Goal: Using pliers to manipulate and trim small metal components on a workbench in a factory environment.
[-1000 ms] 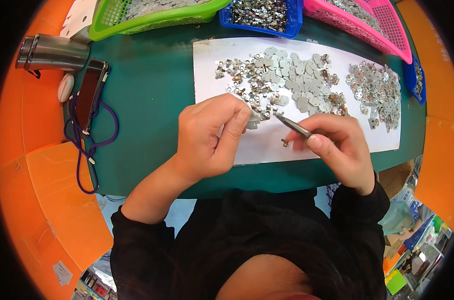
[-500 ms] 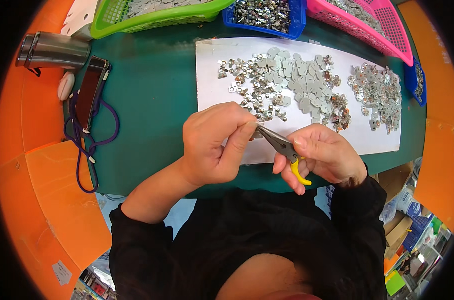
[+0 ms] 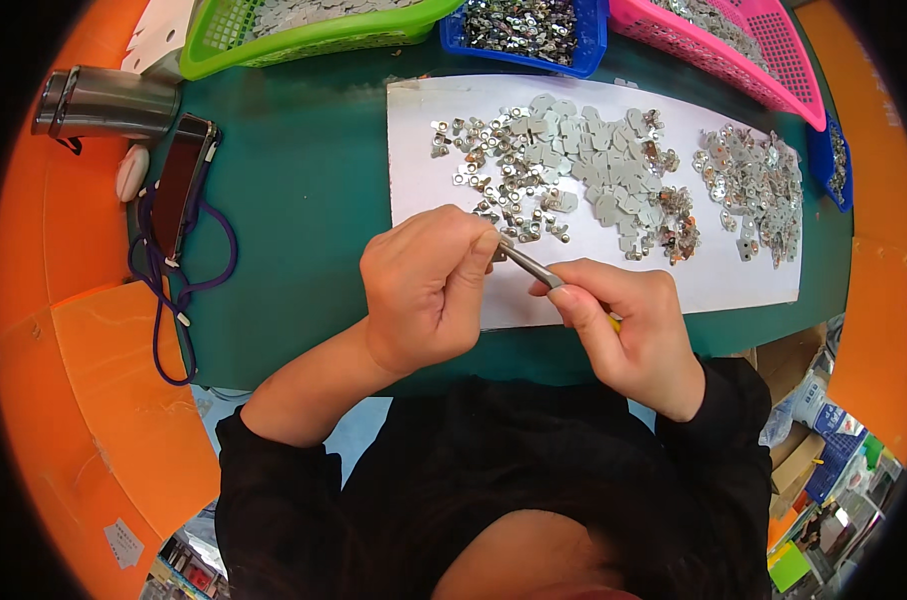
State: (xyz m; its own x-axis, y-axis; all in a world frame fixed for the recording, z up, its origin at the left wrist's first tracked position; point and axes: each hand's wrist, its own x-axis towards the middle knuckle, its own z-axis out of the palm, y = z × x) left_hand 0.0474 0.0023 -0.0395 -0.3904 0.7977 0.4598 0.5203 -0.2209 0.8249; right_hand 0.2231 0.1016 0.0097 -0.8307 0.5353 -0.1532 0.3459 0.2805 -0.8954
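Note:
My left hand (image 3: pixel 429 285) is closed in a pinch on a small metal piece (image 3: pixel 500 254), most of it hidden by the thumb and fingers. In my right hand (image 3: pixel 629 325) are needle-nose pliers (image 3: pixel 530 265) with yellow grips, their jaws reaching to the piece at my left fingertips. Whether the jaws grip it, I cannot tell. Beyond both hands, on a white board (image 3: pixel 424 130), lie a heap of flat grey metal plates (image 3: pixel 609 170), a scatter of small shiny metal clips (image 3: pixel 514 185) and, at the right, a pile of joined-looking metal parts (image 3: pixel 759 190).
Along the far edge stand a green basket (image 3: pixel 324 42), a blue tray (image 3: pixel 524 62) and a pink basket (image 3: pixel 734 80), all holding metal parts. A smaller blue tray (image 3: pixel 824 165) is at the right. At the left are a steel tumbler (image 3: pixel 119 100) and a phone (image 3: pixel 179 185) with a purple cord.
My right hand has rolled over, so its back now faces up and the pliers are turned, with less yellow grip showing. The left hand keeps its pinch with a slight shift left.

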